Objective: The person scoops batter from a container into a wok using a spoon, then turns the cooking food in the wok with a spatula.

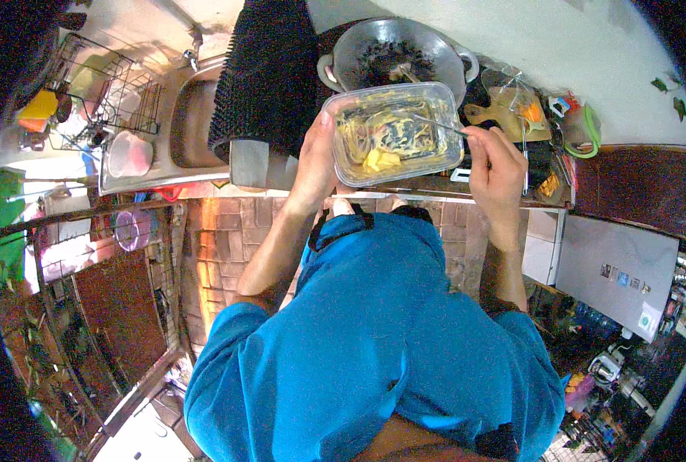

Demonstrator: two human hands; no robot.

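My left hand point(314, 158) grips the left side of a clear rectangular plastic container point(396, 129), held tilted above the counter edge. Yellowish batter smears its inside, and a yellow lump lies near its lower edge. My right hand point(495, 165) pinches a thin metal utensil point(435, 123) whose tip reaches into the container. Just beyond the container stands a grey metal pot point(401, 54) with two handles and dark contents.
A black bristly mat point(270, 73) drapes over the steel sink point(193, 115) at the left. A wire dish rack point(104, 85) stands beside a white bowl point(130, 154). A wooden cutting board point(512, 115) with small items lies at the right. A grey fridge top point(616, 269) is lower right.
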